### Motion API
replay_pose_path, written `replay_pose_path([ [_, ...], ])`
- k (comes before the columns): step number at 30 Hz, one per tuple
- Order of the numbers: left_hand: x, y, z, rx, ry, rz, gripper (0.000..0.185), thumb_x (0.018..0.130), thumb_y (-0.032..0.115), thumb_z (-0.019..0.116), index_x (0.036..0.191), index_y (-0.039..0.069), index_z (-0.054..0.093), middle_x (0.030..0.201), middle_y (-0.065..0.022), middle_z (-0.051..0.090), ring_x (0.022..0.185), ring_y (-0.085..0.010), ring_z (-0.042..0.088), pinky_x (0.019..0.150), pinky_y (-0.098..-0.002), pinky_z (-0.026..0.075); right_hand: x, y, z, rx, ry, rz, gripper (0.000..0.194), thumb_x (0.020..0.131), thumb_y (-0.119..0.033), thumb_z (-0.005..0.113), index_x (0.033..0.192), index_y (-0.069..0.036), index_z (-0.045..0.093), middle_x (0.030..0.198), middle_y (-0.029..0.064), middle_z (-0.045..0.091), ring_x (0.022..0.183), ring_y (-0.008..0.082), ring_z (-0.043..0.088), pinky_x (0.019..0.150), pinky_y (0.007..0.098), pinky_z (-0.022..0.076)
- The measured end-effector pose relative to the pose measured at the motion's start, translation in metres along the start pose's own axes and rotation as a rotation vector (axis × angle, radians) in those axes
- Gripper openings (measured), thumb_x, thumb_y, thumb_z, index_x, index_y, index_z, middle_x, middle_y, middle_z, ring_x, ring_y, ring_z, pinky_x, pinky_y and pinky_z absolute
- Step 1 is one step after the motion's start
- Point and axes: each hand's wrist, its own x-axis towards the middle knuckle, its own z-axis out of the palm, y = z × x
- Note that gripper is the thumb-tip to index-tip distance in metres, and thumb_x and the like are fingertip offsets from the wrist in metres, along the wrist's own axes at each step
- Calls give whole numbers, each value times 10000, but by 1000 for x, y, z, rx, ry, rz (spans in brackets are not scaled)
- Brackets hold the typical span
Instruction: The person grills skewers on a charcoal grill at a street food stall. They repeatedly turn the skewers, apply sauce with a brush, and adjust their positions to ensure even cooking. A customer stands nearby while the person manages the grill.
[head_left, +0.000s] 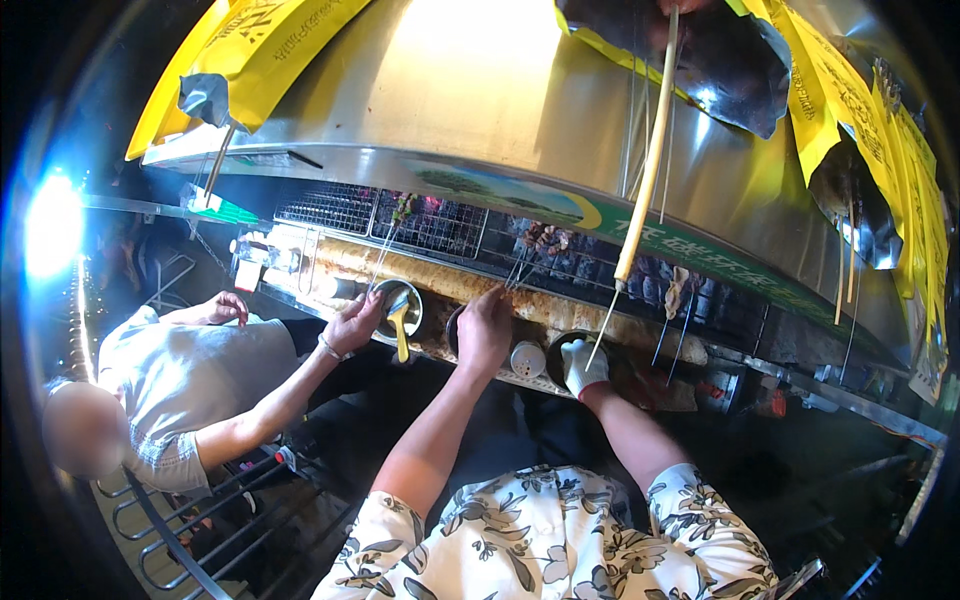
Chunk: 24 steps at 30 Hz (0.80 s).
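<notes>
Bare, my left hand (485, 328) grips the ends of several metal skewers, whose meat pieces (546, 238) lie over the charcoal grill (592, 274). My right hand (584, 364), in a white knit glove, reaches into a dark round bowl (556, 358); its fingertips and anything between them are hidden. Between my hands stands a shaker with a perforated lid (527, 359). Left of my left hand, a metal pot (417, 319) holds a yellow-handled brush (400, 327). Another piece of food on a skewer (675, 292) rests at the grill's right part.
At the left, a co-worker's hand (355, 324) holds skewers with greenish food (403, 208) over the wire mesh (431, 229). A metal hood (465, 97) overhangs the grill. Long skewers and yellow bags (281, 45) hang in front of it. A metal rack (217, 517) stands lower left.
</notes>
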Motion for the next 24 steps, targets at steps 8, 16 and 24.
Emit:
replay_pose_path([
  [8,5,-23,12,-606,-242,-406,209,1016,85,591,1179,-31,651,899,-88,743,775,-117,660,709,-260,519,5,-2,-7,216,-108,186,139,882,-210,661,941,-99,720,993,178,719,957,361,705,816,480,564],
  [16,2,-9,6,-614,-338,-434,152,1024,145,603,1039,-1,642,853,-44,702,611,-66,536,532,-229,419,-14,-5,-19,687,106,401,256,845,-264,737,1042,-101,748,1003,172,734,935,330,710,863,426,546],
  [24,7,-12,7,-813,-358,-542,148,1035,152,577,1068,8,578,886,-90,718,611,-100,574,528,-250,442,-35,-7,-26,754,80,524,225,876,-200,740,1029,-36,756,990,177,749,916,295,726,846,385,553],
])
